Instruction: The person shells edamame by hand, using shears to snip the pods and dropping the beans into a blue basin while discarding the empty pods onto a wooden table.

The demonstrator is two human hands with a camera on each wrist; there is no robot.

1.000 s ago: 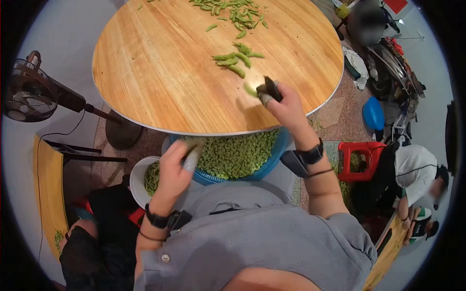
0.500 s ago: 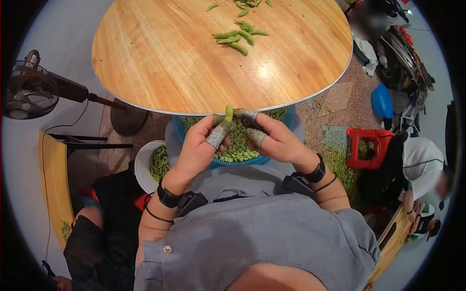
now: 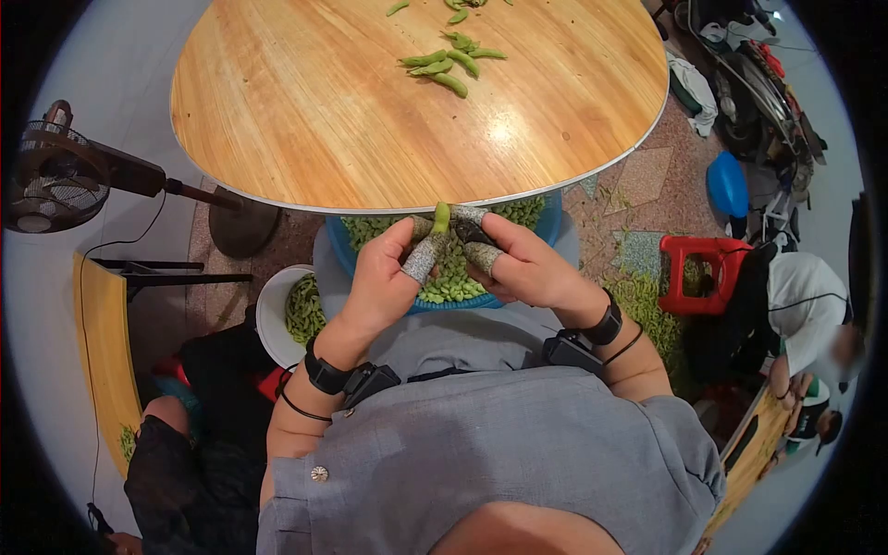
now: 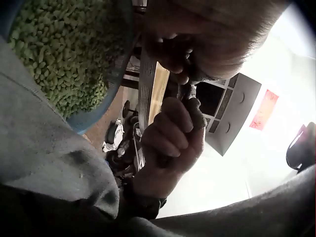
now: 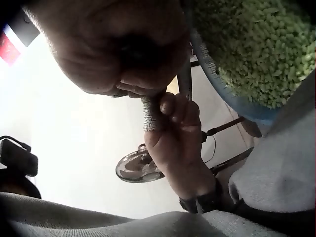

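Note:
My left hand (image 3: 377,282) pinches a green edamame pod (image 3: 442,218) upright between its thumb and index finger, near the table's front edge. From the other side my right hand (image 3: 529,268) meets it, curled fingers and thumb on the lower part of the pod. Speckled grey wraps cover thumbs and index fingers; a dark patch shows between the right thumb and index finger. Below both hands sits a blue basin (image 3: 338,250) full of shelled green beans (image 3: 453,282). In both wrist views the fingertips come together, with the pod hidden behind them.
On the round wooden table (image 3: 324,120) lie several pods (image 3: 444,65). A white bucket (image 3: 270,310) with pods stands left, near a fan (image 3: 57,176). At right are a red stool (image 3: 675,301), a blue tub (image 3: 727,183) and a seated person (image 3: 807,296).
The right hand has come from the tabletop with a pod down to the left hand over the basin. In the last half second both hands have stayed together on the pod, shifting only slightly.

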